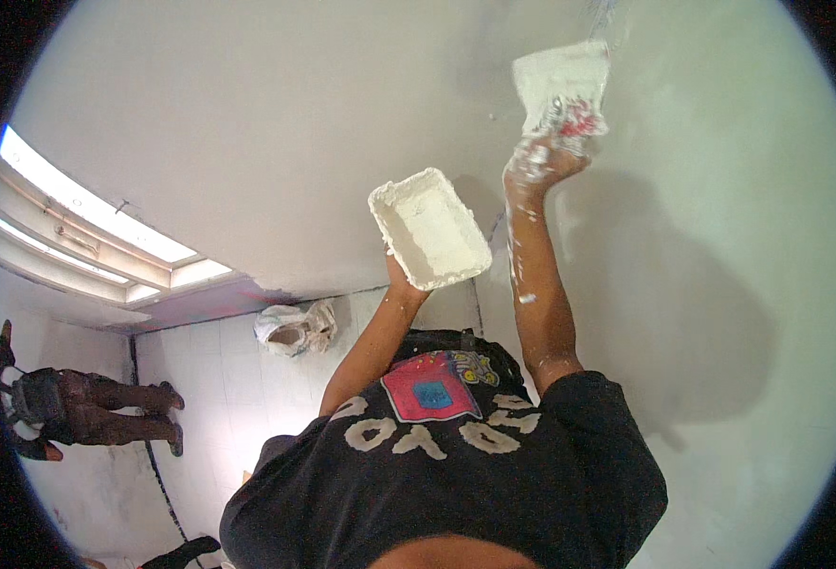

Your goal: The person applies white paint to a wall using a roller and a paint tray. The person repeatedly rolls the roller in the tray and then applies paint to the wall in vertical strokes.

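My left hand [405,276] holds a rectangular tub [432,231] from below, its fingers mostly hidden behind it. White plaster-like paste coats the tub's inside and is crusted along its rim. Higher up and to the right, my right hand [547,165] grips a wide flat spreading blade [564,75] covered in white paste. A red patch shows near its grip, and the blade is blurred. Its far edge is at or close to the smooth pale wall [674,128]; I cannot tell if they touch. White smears mark my right hand and forearm.
An open white sack [293,328] sits on the pale floor [212,370] near the wall's foot. A framed window [105,206] is set into the wall at left. Another person [91,405] stands at far left. Part of a dark-clad limb [183,553] shows at bottom left.
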`<move>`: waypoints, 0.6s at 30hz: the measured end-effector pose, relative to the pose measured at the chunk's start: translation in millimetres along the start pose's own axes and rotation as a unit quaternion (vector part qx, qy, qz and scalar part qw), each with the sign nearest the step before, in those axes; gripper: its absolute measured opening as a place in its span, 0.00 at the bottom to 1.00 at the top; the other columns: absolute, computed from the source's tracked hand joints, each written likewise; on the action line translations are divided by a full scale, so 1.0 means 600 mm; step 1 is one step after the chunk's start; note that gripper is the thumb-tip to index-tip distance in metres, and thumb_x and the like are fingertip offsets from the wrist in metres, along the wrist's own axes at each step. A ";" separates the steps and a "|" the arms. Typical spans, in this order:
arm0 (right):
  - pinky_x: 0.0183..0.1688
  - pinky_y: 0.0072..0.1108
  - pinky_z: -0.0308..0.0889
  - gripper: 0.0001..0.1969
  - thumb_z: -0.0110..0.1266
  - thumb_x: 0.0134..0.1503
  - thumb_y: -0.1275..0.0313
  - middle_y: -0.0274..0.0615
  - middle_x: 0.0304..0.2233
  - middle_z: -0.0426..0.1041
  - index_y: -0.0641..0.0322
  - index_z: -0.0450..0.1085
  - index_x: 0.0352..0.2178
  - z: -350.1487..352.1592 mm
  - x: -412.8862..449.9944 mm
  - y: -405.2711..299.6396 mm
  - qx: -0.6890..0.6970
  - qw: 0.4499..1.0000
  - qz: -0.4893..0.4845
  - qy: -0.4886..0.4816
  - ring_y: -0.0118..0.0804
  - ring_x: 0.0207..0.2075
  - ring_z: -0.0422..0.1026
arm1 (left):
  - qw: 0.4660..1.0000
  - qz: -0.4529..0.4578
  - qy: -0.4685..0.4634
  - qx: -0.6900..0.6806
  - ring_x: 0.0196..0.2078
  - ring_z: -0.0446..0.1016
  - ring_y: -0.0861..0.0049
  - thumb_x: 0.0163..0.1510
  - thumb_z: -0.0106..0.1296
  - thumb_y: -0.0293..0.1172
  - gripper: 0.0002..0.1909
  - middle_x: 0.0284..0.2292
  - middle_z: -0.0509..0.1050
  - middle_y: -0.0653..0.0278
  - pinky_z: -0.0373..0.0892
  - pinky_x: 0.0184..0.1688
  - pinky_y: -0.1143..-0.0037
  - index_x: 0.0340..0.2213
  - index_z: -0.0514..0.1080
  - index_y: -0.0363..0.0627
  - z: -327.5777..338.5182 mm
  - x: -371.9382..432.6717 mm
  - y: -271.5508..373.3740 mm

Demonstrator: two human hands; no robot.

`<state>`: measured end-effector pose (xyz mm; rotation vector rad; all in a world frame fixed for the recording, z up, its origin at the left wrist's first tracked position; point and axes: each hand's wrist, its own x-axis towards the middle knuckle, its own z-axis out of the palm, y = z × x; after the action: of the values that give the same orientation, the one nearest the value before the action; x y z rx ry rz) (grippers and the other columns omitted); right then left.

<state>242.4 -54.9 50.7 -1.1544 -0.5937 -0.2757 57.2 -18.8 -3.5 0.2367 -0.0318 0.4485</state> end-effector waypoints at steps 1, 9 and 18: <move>0.37 0.26 0.61 0.17 0.39 0.48 0.66 0.45 0.37 0.63 0.65 0.57 0.39 0.013 0.020 0.013 -0.051 0.997 -0.057 -0.024 0.38 0.37 0.64 | 1.000 0.008 0.016 0.019 0.43 0.60 0.62 0.47 0.29 0.49 0.26 0.42 0.59 0.58 0.57 0.45 0.63 0.45 0.53 0.46 -0.008 0.005 0.001; 0.21 0.29 0.60 0.13 0.52 0.32 0.73 0.42 0.23 0.65 0.62 0.63 0.25 0.081 0.087 0.085 -0.318 0.846 -0.416 -0.098 0.44 0.21 0.64 | 0.996 0.043 0.082 0.000 0.43 0.60 0.62 0.47 0.31 0.47 0.25 0.42 0.59 0.59 0.56 0.45 0.62 0.44 0.54 0.45 -0.104 0.030 0.030; 0.34 0.33 0.59 0.20 0.53 0.32 0.70 0.45 0.28 0.65 0.62 0.63 0.31 0.072 0.033 0.080 -0.439 0.828 -0.295 -0.184 0.44 0.32 0.64 | 0.997 0.043 0.059 0.013 0.45 0.58 0.63 0.48 0.31 0.46 0.25 0.44 0.57 0.57 0.56 0.45 0.63 0.45 0.50 0.44 -0.052 0.052 0.008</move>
<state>269.7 5.1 37.0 -1.9158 -1.2435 -0.9456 82.4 5.8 -30.1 0.2350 0.0801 0.5483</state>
